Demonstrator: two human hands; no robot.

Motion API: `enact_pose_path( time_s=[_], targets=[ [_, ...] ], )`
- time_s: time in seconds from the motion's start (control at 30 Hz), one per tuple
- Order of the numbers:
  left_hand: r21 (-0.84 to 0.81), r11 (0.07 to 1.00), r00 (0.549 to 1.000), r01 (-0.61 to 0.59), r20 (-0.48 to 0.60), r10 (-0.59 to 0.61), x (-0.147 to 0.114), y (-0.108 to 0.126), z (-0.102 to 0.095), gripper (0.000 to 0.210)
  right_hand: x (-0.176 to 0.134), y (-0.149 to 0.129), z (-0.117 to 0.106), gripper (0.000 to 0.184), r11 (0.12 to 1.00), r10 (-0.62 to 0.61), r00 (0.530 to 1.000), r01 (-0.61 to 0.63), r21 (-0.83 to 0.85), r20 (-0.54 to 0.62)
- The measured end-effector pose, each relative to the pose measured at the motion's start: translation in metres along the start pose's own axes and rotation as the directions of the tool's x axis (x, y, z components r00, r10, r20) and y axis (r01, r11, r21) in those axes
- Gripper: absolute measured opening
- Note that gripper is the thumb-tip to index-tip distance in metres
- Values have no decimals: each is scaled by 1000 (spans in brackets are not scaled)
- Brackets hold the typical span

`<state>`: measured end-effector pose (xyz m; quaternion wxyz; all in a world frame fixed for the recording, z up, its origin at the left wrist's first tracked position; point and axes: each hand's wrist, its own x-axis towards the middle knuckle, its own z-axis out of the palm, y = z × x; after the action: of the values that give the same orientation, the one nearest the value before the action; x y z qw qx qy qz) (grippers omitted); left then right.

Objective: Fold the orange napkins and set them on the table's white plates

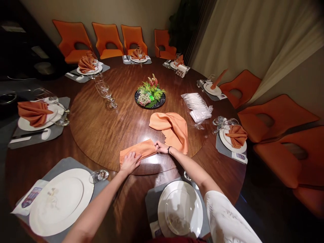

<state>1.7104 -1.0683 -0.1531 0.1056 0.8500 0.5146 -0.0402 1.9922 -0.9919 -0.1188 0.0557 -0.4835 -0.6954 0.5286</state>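
Observation:
An orange cloth napkin (141,148), folded into a long strip, lies near the front edge of the round wooden turntable (101,135). My left hand (130,163) rests on its left part with fingers spread flat. At the strip's right end, my right hand (161,147) has its fingers closed on the cloth in a pinch. Just beyond that hand, a second orange napkin (174,128) lies loose and crumpled. Below my forearms, a bare white plate (181,209) sits on a grey placemat, and another large white plate (63,199) is to the left.
Several stemmed glasses (107,96) stand at the turntable's left. A plant centrepiece (150,94) occupies the middle, with plastic-wrapped packs (197,106) to its right. A small glass (99,176) lies beside the left plate. Place settings with folded napkins (35,113) ring the table; orange chairs (278,116) surround it.

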Motion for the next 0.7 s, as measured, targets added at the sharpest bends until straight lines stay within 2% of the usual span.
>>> enact_pose_path(
  time_s=[0.07, 0.13, 0.17, 0.23, 0.3, 0.37, 0.43, 0.5, 0.6, 0.7],
  targets=[
    [-3, 1000, 1000, -3, 12, 3, 2, -1, -2, 46, -2, -8, -3, 36, 991, -42, 987, 22, -130, -152],
    [-9, 1000, 999, -23, 36, 23, 6, -3, -7, 44, -3, -21, 3, 33, 940, -187, 949, 97, -327, -255],
    [-14, 999, 998, -37, 51, 37, 7, -4, -9, 42, -2, -27, 9, 35, 875, -293, 926, 159, -458, -238],
    [-23, 998, 995, -62, 74, 64, 10, -5, -14, 40, 1, -38, 27, 45, 668, -470, 880, 304, -679, -69],
    [-24, 997, 994, -70, 87, 71, 11, -8, -19, 40, 8, -44, 46, 46, 502, -517, 849, 404, -765, 109],
    [-18, 999, 995, -40, 89, 41, 10, -13, -21, 41, 17, -43, 58, 30, 433, -506, 850, 396, -810, 146],
    [-6, 1000, 996, 17, 92, -17, 7, -22, -23, 40, 26, -38, 59, 27, 428, -468, 875, 347, -834, 124],
    [4, 998, 993, 62, 97, -62, 1, -33, -28, 38, 32, -32, 48, 29, 464, -415, 904, 309, -830, 105],
    [-16, 999, 993, 39, 108, -37, -13, -48, -44, 37, 31, -30, 22, 24, 611, -357, 931, 297, -733, 80],
    [-77, 992, 985, -104, 129, 113, -32, -52, -70, 50, 18, -36, -5, 24, 786, -356, 933, 332, -521, 56]
  ],
)
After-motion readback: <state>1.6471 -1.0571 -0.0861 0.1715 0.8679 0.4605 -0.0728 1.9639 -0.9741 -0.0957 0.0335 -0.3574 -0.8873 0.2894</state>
